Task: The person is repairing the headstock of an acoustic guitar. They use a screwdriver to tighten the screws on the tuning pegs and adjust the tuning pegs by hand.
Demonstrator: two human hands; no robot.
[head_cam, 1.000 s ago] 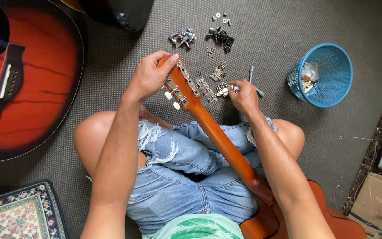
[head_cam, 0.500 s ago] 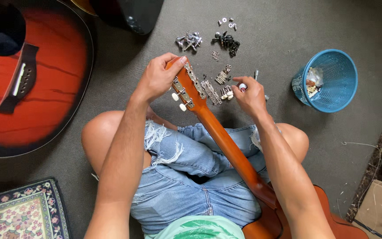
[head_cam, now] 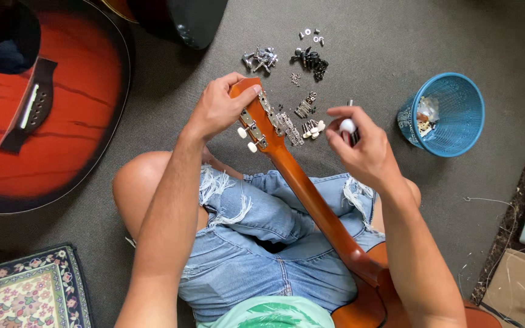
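I see the guitar headstock (head_cam: 261,118) at centre, its neck running toward five o'clock across my lap. My left hand (head_cam: 217,109) has its fingers clamped around the headstock top. At three o'clock, my right hand (head_cam: 363,149) pinches a white-knobbed tuning peg (head_cam: 347,126). Loose tuner parts (head_cam: 308,112) lie on the floor between both hands. Farther at three o'clock, a blue basket (head_cam: 457,100) holds crumpled scraps.

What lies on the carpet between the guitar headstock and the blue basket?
In the head view, between the headstock and the blue basket lie loose tuning pegs on the grey carpet; the right hand hovers above that stretch, pinching a white-knobbed part.
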